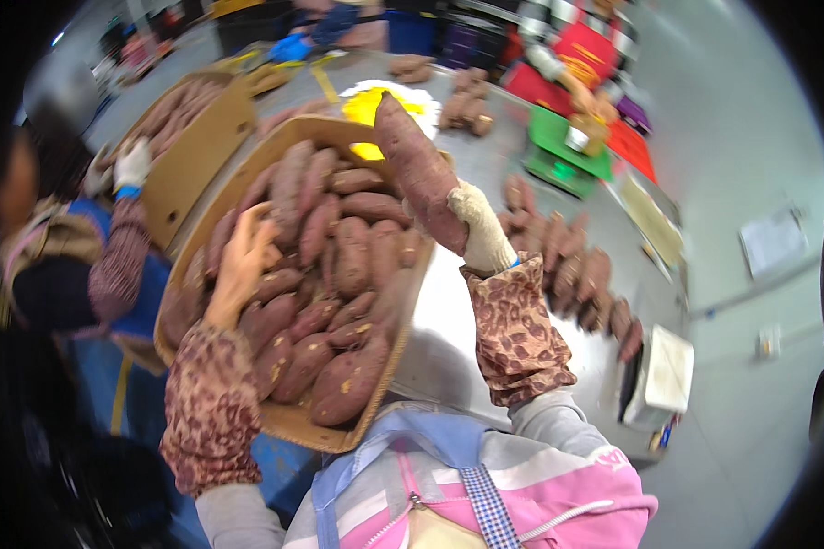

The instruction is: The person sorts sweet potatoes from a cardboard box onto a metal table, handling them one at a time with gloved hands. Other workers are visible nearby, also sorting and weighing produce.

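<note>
My right hand [476,226], in a cream glove, grips a large purplish sweet potato [406,156], holding it tilted above the right side of a cardboard box [374,416]. The box is full of sweet potatoes [351,256] of mixed sizes. My bare left hand [243,258] is at the left part of the box, over the potatoes, with its fingers bent and apart; I make out nothing held in it. Beyond the raised potato lies a yellow and white item [366,105] on the steel table [444,343].
At left a co-worker's gloved hand [133,165] reaches into another box [201,174]. Across the table a person in a red apron [586,50] works by a green scale [563,169]. Loose potatoes [568,270] lie along the right, near a white container [659,375]. A blue-gloved hand [291,48] is behind.
</note>
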Tool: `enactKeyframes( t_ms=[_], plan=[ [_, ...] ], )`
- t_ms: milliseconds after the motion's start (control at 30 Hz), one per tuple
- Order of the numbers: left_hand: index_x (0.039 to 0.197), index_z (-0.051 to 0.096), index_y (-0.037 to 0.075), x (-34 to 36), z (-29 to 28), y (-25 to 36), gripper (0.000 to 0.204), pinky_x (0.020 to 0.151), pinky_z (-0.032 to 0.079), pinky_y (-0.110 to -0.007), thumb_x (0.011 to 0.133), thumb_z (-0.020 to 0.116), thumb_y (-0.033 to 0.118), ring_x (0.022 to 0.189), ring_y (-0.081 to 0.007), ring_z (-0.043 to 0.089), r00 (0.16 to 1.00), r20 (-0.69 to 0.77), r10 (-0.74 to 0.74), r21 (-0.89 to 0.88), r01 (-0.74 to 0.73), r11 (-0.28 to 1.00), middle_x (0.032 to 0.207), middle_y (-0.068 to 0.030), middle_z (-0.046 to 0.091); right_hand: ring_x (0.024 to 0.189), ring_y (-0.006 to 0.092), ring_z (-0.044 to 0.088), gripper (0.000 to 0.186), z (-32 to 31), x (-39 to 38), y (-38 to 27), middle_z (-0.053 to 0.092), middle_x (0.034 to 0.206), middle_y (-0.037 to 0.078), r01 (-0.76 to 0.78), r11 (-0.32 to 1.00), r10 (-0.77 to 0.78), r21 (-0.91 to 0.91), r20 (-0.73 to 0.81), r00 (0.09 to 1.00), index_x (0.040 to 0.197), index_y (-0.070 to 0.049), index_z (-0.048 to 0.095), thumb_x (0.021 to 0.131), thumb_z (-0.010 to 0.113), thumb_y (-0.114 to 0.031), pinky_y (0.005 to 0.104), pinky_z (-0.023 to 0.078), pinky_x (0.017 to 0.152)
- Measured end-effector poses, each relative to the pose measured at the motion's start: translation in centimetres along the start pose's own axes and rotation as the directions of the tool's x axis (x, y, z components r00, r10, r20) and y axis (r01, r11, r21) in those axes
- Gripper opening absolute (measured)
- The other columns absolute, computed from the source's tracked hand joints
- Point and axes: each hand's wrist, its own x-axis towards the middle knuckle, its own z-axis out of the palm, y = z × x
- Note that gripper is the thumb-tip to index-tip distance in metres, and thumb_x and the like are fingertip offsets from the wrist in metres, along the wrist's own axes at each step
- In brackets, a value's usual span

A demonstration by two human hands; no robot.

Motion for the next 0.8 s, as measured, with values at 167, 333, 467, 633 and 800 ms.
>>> enactKeyframes(
  t_ms=[167,333,467,633,800],
  plan=[
    [0.140,0.048,0.006,0.5,0.2,0.3,0.045,0.057,0.044,-0.018,0.109,0.043,0.038,0.067,-0.0046,0.055,0.998,0.014,0.062,0.085,-0.063,0.994,0.099,-0.0022,0.058,0.070,0.0142,0.061,0.047,-9.5,-6.8,-7.1,0.063,0.095,0.011,0.214,0.904,-0.264,-0.371,-0.091,0.960,0.136,-0.003,0.045,0.102,0.047,-0.035,0.0258,0.049,0.056],
    [0.135,0.052,0.006,2.1,-0.6,-0.8,0.042,0.057,0.043,-0.019,0.109,0.044,0.037,0.065,-0.0046,0.054,0.999,0.048,0.000,0.105,-0.005,0.994,0.094,-0.0016,0.059,0.055,0.0150,0.056,0.043,-18.2,-13.5,-13.4,0.063,0.077,0.008,0.026,0.742,-0.395,-0.670,-0.405,0.825,0.110,0.002,0.061,0.093,0.066,-0.037,0.0275,0.043,0.048],
    [0.130,0.057,0.004,3.6,-1.9,-1.3,0.042,0.056,0.043,-0.019,0.108,0.044,0.038,0.064,-0.0057,0.054,1.000,0.012,-0.018,0.140,0.016,0.990,0.090,-0.0013,0.059,0.095,0.0349,0.070,0.070,-26.0,-16.4,-17.8,0.070,0.106,0.026,-0.446,0.353,-0.619,-0.822,-0.563,0.547,0.123,0.008,0.061,0.087,0.068,-0.051,0.0412,0.053,0.082],
    [0.129,0.058,0.004,5.6,-3.6,-1.0,0.040,0.056,0.044,-0.020,0.106,0.050,0.037,0.063,-0.0056,0.054,0.996,-0.040,0.084,0.181,-0.076,0.981,0.090,-0.0022,0.060,0.108,0.0399,0.066,0.082,-34.3,-16.2,-18.4,0.068,0.114,0.028,-0.612,0.369,-0.492,-0.699,-0.706,0.510,0.123,0.008,0.062,0.080,0.067,-0.061,0.0440,0.049,0.093],
    [0.127,0.060,0.004,5.9,-3.4,-1.4,0.036,0.055,0.043,-0.020,0.105,0.054,0.032,0.061,-0.0054,0.053,1.000,-0.007,0.001,0.263,0.001,0.965,0.091,-0.0036,0.062,0.115,0.0400,0.062,0.080,-37.5,-15.9,-16.7,0.066,0.118,0.028,-0.739,0.270,-0.529,-0.617,-0.737,0.421,0.122,0.008,0.064,0.082,0.064,-0.062,0.0444,0.045,0.098]
  ],
)
